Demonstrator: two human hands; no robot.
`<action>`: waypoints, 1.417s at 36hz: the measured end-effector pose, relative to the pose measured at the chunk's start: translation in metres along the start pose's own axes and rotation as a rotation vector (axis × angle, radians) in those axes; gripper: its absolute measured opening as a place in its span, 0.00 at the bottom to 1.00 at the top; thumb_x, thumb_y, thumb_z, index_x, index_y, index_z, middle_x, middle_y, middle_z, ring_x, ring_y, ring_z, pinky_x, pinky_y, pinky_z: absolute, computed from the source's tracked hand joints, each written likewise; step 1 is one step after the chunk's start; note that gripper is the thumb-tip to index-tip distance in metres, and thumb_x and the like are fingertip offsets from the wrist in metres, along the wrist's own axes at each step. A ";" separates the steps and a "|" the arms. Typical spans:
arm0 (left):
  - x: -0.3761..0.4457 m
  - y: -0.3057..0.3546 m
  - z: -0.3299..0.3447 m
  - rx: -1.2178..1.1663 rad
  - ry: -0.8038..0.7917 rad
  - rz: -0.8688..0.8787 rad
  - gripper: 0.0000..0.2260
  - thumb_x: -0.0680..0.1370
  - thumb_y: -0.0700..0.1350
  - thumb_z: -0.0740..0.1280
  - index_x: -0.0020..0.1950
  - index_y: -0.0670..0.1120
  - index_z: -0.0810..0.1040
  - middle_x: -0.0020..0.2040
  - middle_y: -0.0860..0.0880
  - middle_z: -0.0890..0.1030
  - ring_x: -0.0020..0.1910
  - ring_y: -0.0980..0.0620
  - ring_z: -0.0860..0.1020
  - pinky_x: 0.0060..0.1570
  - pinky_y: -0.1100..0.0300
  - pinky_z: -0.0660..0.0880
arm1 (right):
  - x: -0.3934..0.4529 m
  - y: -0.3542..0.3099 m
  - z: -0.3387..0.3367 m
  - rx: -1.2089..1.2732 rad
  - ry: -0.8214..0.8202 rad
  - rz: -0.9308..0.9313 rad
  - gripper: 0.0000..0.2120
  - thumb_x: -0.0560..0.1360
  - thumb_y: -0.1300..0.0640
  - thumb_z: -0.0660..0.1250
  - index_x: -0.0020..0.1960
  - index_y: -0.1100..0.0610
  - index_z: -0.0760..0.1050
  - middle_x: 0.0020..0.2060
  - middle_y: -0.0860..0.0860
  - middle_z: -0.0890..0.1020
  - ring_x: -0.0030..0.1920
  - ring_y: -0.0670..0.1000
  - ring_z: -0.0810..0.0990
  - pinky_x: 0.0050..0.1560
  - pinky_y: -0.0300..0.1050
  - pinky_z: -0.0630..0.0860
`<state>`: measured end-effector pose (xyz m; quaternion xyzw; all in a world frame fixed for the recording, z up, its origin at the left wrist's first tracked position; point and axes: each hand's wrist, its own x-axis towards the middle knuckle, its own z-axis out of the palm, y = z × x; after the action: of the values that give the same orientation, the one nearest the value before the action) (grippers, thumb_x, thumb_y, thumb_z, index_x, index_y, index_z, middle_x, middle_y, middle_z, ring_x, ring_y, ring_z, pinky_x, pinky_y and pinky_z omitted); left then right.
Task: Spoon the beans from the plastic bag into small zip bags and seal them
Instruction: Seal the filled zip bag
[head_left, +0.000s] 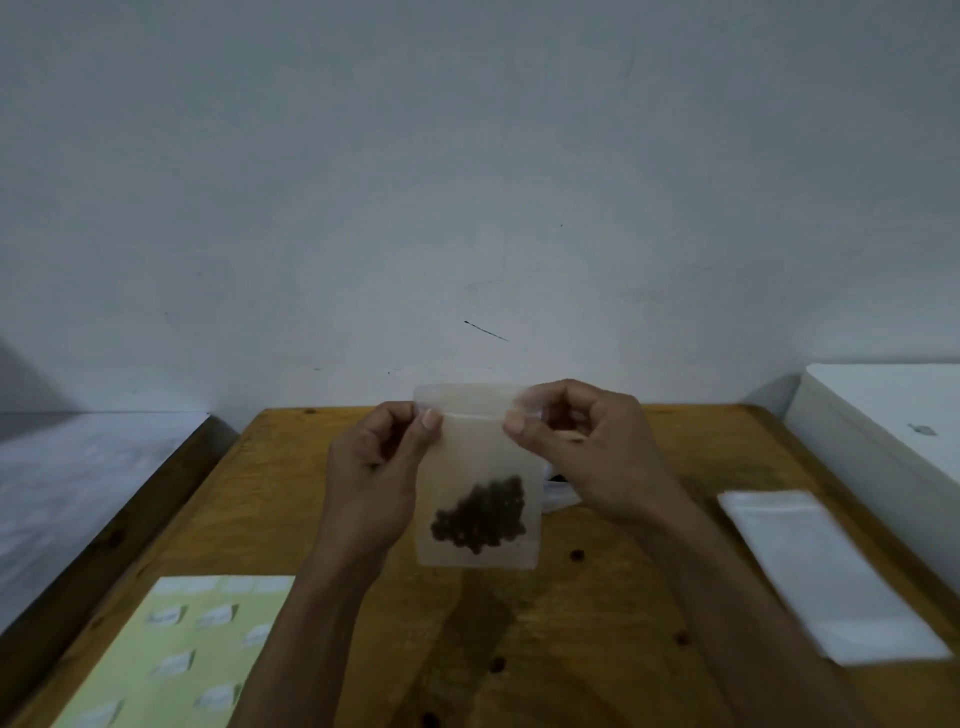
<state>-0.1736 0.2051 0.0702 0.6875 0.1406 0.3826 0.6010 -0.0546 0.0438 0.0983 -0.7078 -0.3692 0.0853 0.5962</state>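
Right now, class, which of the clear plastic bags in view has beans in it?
The small zip bag held upright between the left hand and right hand; dark beans sit low inside. The stack of bags lying flat at right looks empty.

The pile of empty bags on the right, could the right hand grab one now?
Probably not yet: the right hand is pinching the small zip bag. The pile of empty bags lies uncovered nearby.

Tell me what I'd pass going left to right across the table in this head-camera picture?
Green label sheet → left hand → small zip bag holding dark beans → right hand → stack of empty clear bags → white box.
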 end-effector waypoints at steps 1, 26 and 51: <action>-0.001 0.001 -0.001 -0.030 -0.018 -0.003 0.10 0.76 0.49 0.68 0.48 0.42 0.82 0.42 0.50 0.83 0.42 0.54 0.81 0.40 0.57 0.80 | -0.002 0.000 0.001 0.066 -0.032 0.043 0.11 0.70 0.50 0.77 0.50 0.54 0.84 0.43 0.50 0.86 0.46 0.48 0.85 0.47 0.44 0.83; -0.038 0.013 0.023 0.055 0.028 -0.102 0.07 0.78 0.46 0.68 0.49 0.44 0.83 0.43 0.47 0.86 0.44 0.49 0.85 0.39 0.51 0.83 | -0.028 -0.003 0.021 0.233 -0.026 0.160 0.04 0.74 0.56 0.74 0.46 0.56 0.83 0.41 0.51 0.87 0.45 0.48 0.86 0.46 0.47 0.82; -0.043 0.027 -0.008 -0.096 0.019 -0.079 0.12 0.73 0.46 0.70 0.39 0.37 0.79 0.34 0.49 0.81 0.34 0.56 0.79 0.31 0.63 0.77 | -0.041 -0.008 0.024 0.415 -0.064 0.232 0.18 0.62 0.51 0.78 0.48 0.59 0.84 0.46 0.56 0.87 0.47 0.53 0.85 0.47 0.51 0.84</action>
<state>-0.2150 0.1765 0.0797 0.6482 0.1550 0.3715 0.6464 -0.1009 0.0370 0.0853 -0.6048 -0.2787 0.2498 0.7029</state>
